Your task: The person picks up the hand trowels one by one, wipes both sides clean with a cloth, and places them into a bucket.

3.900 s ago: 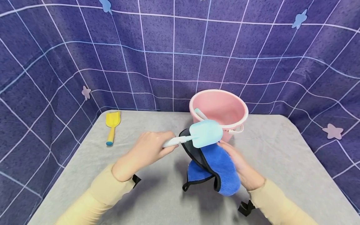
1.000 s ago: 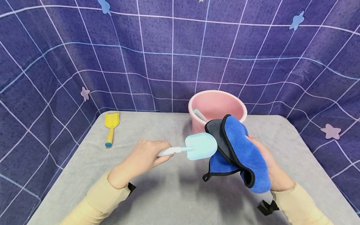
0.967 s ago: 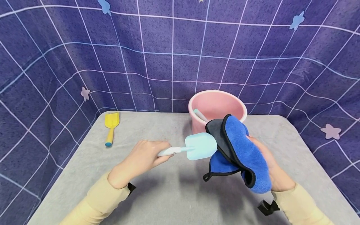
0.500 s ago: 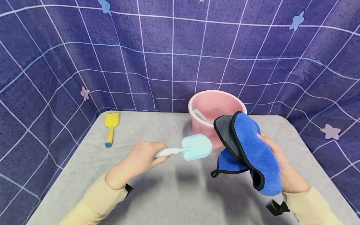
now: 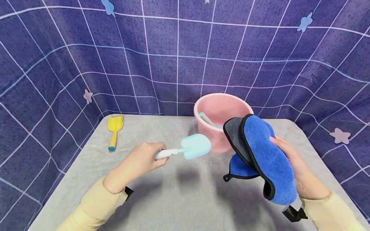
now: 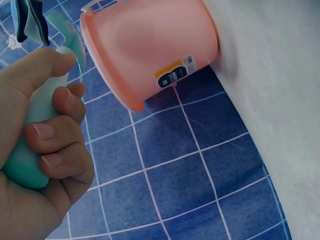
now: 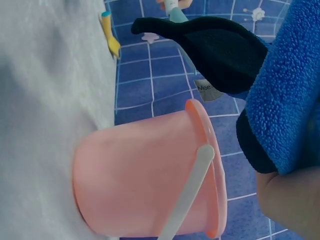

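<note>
My left hand [image 5: 136,162] curls its fingers round the handle of the light blue shovel [image 5: 193,146], held above the grey table [image 5: 179,199] in front of the pink bucket [image 5: 214,110]. My right hand [image 5: 300,173] carries the blue cloth [image 5: 266,157] draped over it; I cannot tell how its fingers lie. To wipe well, I'd steady the blade and press the cloth flat along it.

Grey table [image 5: 179,199] with pink bucket [image 5: 214,141], yellow shovel [image 5: 114,130].

grey table [image 5: 179,195], purple grid backdrop [image 5: 162,51]
</note>
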The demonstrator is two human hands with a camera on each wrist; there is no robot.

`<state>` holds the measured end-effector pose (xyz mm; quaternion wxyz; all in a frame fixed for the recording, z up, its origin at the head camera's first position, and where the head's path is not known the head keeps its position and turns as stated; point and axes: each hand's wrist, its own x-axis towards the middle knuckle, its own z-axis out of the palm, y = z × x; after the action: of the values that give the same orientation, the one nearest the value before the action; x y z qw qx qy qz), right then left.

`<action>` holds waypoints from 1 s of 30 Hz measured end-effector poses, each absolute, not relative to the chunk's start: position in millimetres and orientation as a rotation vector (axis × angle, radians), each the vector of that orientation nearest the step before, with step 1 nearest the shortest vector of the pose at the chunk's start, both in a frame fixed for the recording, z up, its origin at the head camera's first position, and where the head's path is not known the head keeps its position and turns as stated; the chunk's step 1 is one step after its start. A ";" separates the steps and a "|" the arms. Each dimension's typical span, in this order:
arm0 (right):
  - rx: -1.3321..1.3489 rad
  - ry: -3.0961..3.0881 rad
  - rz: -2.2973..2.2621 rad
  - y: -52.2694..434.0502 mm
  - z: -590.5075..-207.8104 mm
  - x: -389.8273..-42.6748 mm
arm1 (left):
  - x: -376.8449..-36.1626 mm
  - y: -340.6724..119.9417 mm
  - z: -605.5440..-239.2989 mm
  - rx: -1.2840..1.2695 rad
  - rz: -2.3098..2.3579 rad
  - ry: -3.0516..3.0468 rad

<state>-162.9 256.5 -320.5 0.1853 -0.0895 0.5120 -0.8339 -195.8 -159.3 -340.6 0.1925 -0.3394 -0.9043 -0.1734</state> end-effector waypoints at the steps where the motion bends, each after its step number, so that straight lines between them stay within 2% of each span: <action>1: -0.261 1.477 -2.334 256.9 -319.7 -163.1 | -195.9 -159.8 -339.5 -0.941 -0.492 -2.550; 13: -0.424 1.753 -2.184 259.2 -313.3 -167.7 | -208.5 -154.3 -312.7 -0.934 -0.504 -2.554; 21: -0.714 1.778 -2.092 257.1 -316.5 -176.2 | -226.1 -144.6 -293.9 -0.912 -0.532 -2.578; 30: -0.861 2.354 -1.783 251.5 -319.4 -179.8 | -254.4 -131.7 -272.0 -0.908 -0.520 -2.564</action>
<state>-179.8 251.5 -319.4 0.0328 -0.2797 0.7649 -0.5794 -254.4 -131.7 -272.0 0.1853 -0.3222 -0.9099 -0.1844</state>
